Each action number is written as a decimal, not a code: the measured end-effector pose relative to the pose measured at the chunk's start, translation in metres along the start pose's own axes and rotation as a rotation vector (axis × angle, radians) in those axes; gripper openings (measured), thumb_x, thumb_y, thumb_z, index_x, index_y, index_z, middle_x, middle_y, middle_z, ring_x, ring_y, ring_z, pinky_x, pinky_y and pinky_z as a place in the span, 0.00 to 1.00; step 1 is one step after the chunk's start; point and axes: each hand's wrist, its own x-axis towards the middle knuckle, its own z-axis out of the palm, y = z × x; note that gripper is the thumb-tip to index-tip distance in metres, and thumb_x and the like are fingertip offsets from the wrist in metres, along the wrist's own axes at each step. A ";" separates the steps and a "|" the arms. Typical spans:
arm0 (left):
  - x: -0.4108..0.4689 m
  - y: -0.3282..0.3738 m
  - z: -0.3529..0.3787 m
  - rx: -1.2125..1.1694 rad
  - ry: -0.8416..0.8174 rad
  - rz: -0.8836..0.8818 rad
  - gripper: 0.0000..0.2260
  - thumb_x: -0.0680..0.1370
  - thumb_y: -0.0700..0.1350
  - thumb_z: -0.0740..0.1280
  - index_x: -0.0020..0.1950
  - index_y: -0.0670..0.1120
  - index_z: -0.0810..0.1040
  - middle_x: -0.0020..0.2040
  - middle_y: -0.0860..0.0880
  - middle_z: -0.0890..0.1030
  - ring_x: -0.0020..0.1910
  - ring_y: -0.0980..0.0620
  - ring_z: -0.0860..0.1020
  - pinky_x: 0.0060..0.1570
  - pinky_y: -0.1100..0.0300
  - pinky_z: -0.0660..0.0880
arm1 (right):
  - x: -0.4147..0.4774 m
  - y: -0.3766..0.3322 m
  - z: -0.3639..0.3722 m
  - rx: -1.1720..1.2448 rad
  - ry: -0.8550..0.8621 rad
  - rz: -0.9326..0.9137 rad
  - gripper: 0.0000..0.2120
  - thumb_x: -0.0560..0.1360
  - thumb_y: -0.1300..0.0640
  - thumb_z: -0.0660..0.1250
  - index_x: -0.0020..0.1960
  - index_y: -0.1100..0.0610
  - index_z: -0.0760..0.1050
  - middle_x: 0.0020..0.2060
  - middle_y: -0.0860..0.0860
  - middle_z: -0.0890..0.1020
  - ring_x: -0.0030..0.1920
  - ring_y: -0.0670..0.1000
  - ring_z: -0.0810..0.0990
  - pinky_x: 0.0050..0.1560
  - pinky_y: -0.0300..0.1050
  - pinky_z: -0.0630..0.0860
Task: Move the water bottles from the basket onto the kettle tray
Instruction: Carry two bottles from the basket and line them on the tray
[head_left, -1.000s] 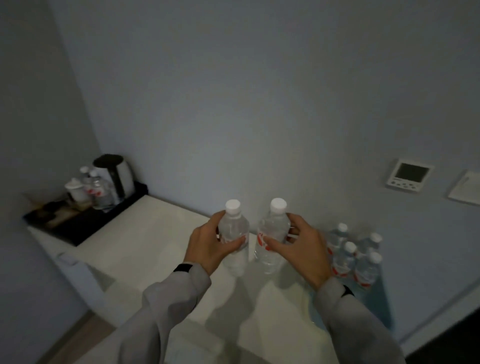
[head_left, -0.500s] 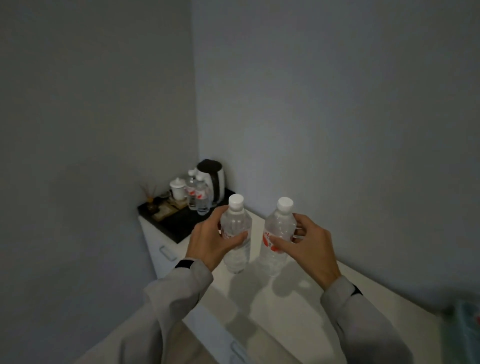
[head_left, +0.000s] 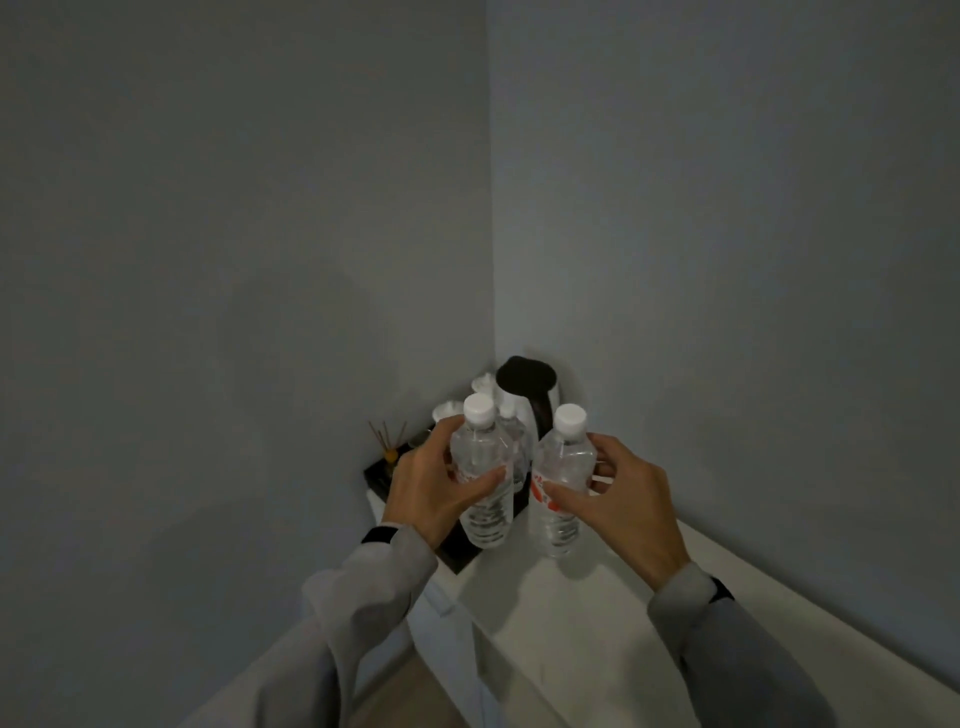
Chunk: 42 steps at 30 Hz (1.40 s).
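I hold two clear water bottles with white caps, both upright above the counter. My left hand (head_left: 431, 493) grips the left bottle (head_left: 483, 467) and my right hand (head_left: 618, 504) grips the right bottle (head_left: 563, 467), which shows a red label. Both hang in front of the black kettle tray (head_left: 376, 475) in the room's corner. On the tray stands a black and white kettle (head_left: 530, 395), and another bottle (head_left: 511, 421) peeks out behind the left one. The basket is out of view.
White cups (head_left: 447, 410) and a small holder with sticks (head_left: 387, 441) sit on the tray's left part. The white counter (head_left: 597, 623) runs along the right wall. Grey walls meet right behind the tray.
My view has swung left toward the corner and come closer to the tray. Both bottles, held as before, now hang right in front of the kettle. The basket with its bottles has left the view.
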 end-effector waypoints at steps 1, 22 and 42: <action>0.010 -0.008 -0.003 -0.005 -0.005 -0.002 0.30 0.66 0.62 0.74 0.65 0.57 0.70 0.56 0.55 0.82 0.54 0.59 0.80 0.54 0.54 0.80 | 0.009 0.001 0.009 -0.003 -0.006 0.005 0.29 0.60 0.39 0.79 0.59 0.41 0.75 0.47 0.33 0.82 0.50 0.34 0.82 0.45 0.27 0.78; 0.168 -0.175 -0.037 -0.224 -0.404 0.020 0.26 0.69 0.50 0.77 0.64 0.54 0.72 0.59 0.51 0.80 0.58 0.50 0.79 0.57 0.54 0.77 | 0.078 0.002 0.178 -0.296 0.403 0.271 0.27 0.63 0.47 0.82 0.58 0.47 0.77 0.47 0.38 0.83 0.47 0.37 0.82 0.50 0.37 0.81; 0.216 -0.259 0.033 -0.164 -0.663 -0.094 0.25 0.64 0.59 0.77 0.56 0.65 0.71 0.48 0.60 0.82 0.46 0.59 0.80 0.41 0.65 0.77 | 0.117 0.101 0.245 -0.232 0.382 0.540 0.27 0.63 0.38 0.78 0.58 0.40 0.72 0.53 0.46 0.85 0.53 0.49 0.84 0.54 0.51 0.81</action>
